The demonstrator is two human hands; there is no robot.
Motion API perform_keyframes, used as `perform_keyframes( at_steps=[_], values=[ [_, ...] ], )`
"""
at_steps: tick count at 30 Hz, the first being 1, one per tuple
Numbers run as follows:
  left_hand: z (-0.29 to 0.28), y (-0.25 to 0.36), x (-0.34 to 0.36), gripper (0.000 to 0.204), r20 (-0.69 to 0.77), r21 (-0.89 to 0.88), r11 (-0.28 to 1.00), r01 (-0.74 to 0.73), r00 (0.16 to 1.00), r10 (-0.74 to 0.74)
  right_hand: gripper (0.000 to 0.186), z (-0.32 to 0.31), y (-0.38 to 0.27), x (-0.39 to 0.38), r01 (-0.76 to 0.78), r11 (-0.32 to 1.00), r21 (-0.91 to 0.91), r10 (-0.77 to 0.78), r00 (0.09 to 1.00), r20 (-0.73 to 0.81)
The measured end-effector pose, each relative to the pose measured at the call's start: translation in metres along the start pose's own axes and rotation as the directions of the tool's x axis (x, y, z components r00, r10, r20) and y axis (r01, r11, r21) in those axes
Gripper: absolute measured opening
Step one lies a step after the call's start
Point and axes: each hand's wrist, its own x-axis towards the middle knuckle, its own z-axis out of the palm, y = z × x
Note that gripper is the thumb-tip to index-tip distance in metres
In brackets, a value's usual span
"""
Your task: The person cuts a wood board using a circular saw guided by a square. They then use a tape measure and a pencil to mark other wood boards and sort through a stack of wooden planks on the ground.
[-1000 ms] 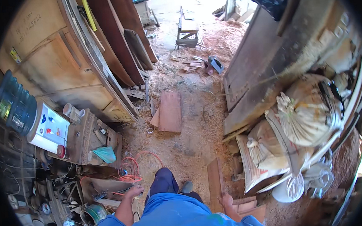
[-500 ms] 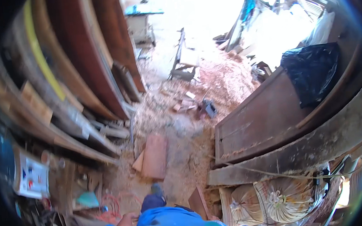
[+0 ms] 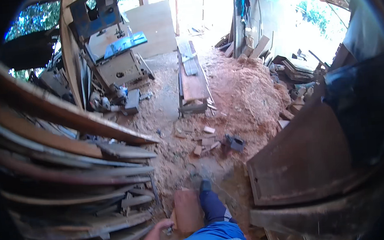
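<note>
My left hand [image 3: 165, 224] hangs low at my left side, its fingers curled in. A small greyish bit shows at the fingers, too blurred to name. Beside the hand in the picture lies a flat reddish-brown board [image 3: 187, 210] on the floor, with the edge of a paler piece at its left. Whether the hand touches either one I cannot tell. My right hand is out of view. One of my legs [image 3: 212, 204], in dark blue, steps forward just right of the board.
Long planks [image 3: 72, 171] are stacked on the left. A dark wooden panel [image 3: 300, 157] stands on the right. Ahead lie wood offcuts [image 3: 207, 144], a grey hollow block [image 3: 235, 143], a low bench [image 3: 194, 82] and a heap of shavings [image 3: 254, 87]. A blue-topped machine [image 3: 124, 58] stands far left.
My view has moved forward and tilted up, so the bench and machine show more fully. The floor board is now closer to me. My left hand has swung forward; a brown board at my right has left view.
</note>
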Motion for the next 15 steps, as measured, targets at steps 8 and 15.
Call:
perform_keyframes(
  at_steps=[8,15],
  values=[
    [-0.167,0.141,0.078,0.035,0.405,0.008,1.000,-0.003,0.914,0.000,0.051,-0.134,-0.111,0.052,-0.013,0.998,0.059,0.007,0.995,0.096],
    [-0.362,0.216,0.180,0.034,0.149,0.445,0.890,-0.100,0.988,0.037,0.055,-0.277,-0.236,0.043,0.212,0.974,0.083,-0.198,0.969,-0.150]
  ],
)
